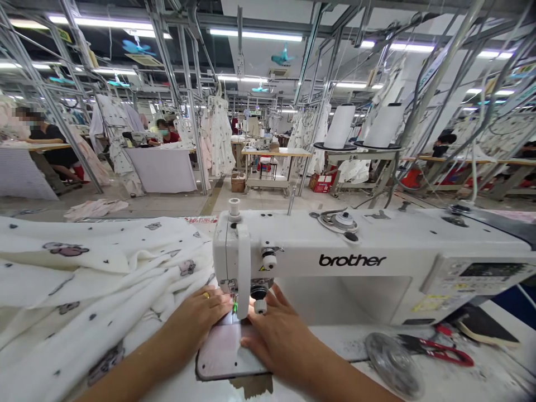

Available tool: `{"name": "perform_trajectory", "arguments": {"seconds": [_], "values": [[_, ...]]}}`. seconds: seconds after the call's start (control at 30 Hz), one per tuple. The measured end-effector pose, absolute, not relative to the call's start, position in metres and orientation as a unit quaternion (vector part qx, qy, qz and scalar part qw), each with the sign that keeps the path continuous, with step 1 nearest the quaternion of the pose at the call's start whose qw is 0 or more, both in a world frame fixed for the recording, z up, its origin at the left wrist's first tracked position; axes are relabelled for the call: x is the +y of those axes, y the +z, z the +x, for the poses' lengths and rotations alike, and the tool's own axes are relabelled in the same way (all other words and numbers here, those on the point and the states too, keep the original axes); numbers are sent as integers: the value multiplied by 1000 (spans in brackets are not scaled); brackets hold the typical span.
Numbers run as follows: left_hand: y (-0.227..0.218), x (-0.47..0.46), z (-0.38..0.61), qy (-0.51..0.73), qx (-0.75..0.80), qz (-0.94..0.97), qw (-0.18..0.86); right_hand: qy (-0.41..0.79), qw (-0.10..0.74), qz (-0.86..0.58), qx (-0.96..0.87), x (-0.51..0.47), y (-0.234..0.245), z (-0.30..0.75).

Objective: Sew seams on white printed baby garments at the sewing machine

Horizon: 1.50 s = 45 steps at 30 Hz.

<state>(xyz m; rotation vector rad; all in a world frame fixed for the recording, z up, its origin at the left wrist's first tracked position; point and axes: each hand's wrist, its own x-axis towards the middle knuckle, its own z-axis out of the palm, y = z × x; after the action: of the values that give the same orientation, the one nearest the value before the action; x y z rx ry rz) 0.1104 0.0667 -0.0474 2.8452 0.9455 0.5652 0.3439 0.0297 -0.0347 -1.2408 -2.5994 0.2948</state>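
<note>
A white brother sewing machine (301, 245) stands before me, with a green glint by its needle. My left hand (196, 312), a ring on one finger, lies with its fingers flat beside the needle, at the edge of white fabric (37, 312) printed with small animals. On the other side of the needle, my right hand (278, 332) rests with thumb apart and fingers stretched forward. The machine head hides some of those fingertips. Under both hands is the machine's metal bed plate (226, 357). Whatever cloth lies right under the fingertips is mostly hidden.
Red-handled scissors (448, 352), a clear round disc (393, 363) and a dark flat pad (488, 325) lie at right. Two white thread cones (339, 127) stand behind the machine. Across the aisle, people sit at other sewing tables (276, 152) among hanging garments.
</note>
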Motion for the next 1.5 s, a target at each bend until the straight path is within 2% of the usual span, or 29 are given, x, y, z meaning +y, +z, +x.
{"name": "perform_trajectory", "arguments": {"seconds": [0.5, 0.73, 0.87, 1.07, 1.17, 1.3, 1.37, 1.43, 1.5], "values": [[-49, 67, 109, 185, 307, 932, 48, 81, 133, -411, -898, 33, -37, 345], [-42, 60, 115, 210, 319, 923, 37, 60, 239, -386, -889, 46, -48, 352], [-42, 58, 106, 217, 360, 906, 51, 49, 281, -384, -878, 53, -46, 357], [-50, 59, 51, 274, 465, 842, -12, 32, 289, -385, -876, 53, -41, 359], [-46, 49, 15, 279, 502, 818, -8, 33, 285, -378, -880, 50, -42, 359], [-22, 16, -29, 319, 554, 767, 57, 75, 266, -363, -890, 43, -38, 352], [3, -7, -47, 383, 580, 695, 182, 113, 248, -332, -903, 35, -31, 346], [36, -30, -62, 485, 594, 520, 376, 151, 228, -280, -920, 25, -22, 340], [74, -52, -72, 606, 588, 294, 448, 194, 215, -234, -928, 12, -13, 334]]}}
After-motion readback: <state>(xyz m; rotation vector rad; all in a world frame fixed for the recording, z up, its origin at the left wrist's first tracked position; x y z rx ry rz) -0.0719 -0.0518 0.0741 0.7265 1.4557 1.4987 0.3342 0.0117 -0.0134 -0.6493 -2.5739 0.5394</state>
